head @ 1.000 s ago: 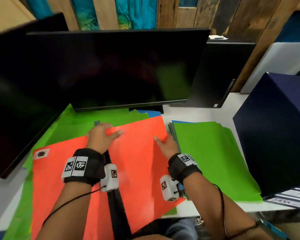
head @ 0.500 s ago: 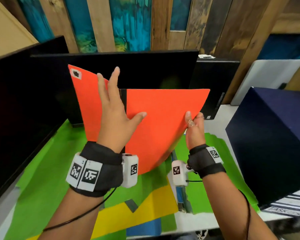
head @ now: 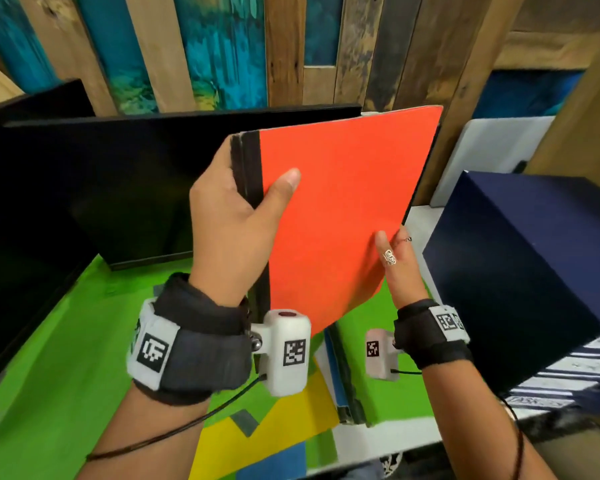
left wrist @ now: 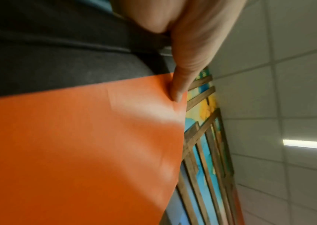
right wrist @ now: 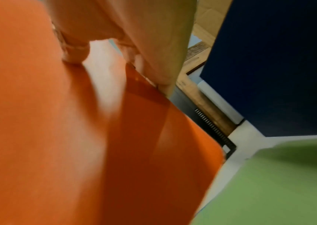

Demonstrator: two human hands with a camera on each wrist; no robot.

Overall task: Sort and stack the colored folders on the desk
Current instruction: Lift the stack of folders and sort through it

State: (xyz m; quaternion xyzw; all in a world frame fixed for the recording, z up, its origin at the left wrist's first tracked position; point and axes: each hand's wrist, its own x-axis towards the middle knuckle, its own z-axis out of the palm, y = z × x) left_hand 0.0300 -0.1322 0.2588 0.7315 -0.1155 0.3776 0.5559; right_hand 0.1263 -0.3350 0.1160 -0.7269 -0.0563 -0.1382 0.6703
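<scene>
An orange folder (head: 340,209) with a black spine is held upright above the desk, closed. My left hand (head: 236,209) grips its spine edge, thumb across the front cover (left wrist: 76,152). My right hand (head: 397,261) holds the folder's lower right edge (right wrist: 76,137), thumb on the front and fingers behind. On the desk below lie a green folder (head: 59,358) at left, a yellow one (head: 284,427) and a blue one (head: 271,465) near the front edge. A second green folder (head: 388,393) tops a stack at right (right wrist: 269,182).
A black monitor (head: 136,188) stands behind the folders and a second dark screen (head: 21,237) at left. A dark blue box (head: 527,271) sits at right, close to my right hand. A black computer case (right wrist: 211,126) stands behind it. The white desk edge (head: 378,441) shows in front.
The orange folder was lifted off the desk, then folded shut and turned upright. My left hand shifted from flat behind the cover to gripping the spine. The yellow and blue folders came into view.
</scene>
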